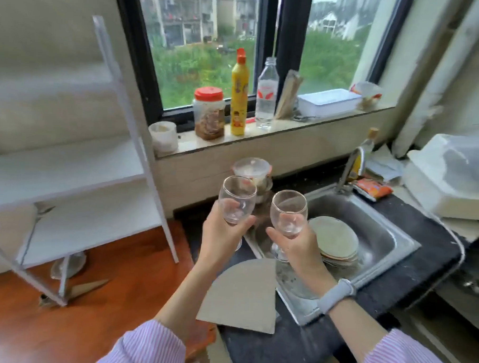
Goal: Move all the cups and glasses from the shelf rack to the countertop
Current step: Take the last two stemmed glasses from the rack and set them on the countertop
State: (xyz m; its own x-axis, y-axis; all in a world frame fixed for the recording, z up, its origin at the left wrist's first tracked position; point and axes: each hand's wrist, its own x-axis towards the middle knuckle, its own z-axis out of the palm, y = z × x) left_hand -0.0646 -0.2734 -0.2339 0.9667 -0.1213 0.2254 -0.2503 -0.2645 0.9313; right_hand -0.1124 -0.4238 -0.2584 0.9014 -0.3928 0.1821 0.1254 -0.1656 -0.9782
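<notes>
The person holds two clear wine glasses up in the air, one in each hand. The left glass (pixel 237 200) sits in the left hand (pixel 225 235), with fingers wrapped around the bottom of its bowl. The right glass (pixel 288 212) sits the same way in the right hand (pixel 298 245). The two glasses are close together but not touching. They hang over the near left edge of the sink (pixel 390 229) and the dark tabletop (pixel 280 345).

The glasses look thin and light. They can break if they bump each other or land hard. They may be slippery too, so holding the bowl low, near the stem, seems safe.

A stack of plates (pixel 337 240) lies in the sink. A flat grey board (pixel 241 294) rests on the tabletop near the person. The white shelf rack (pixel 68 174) stands to the left, and its shelves look bare.
</notes>
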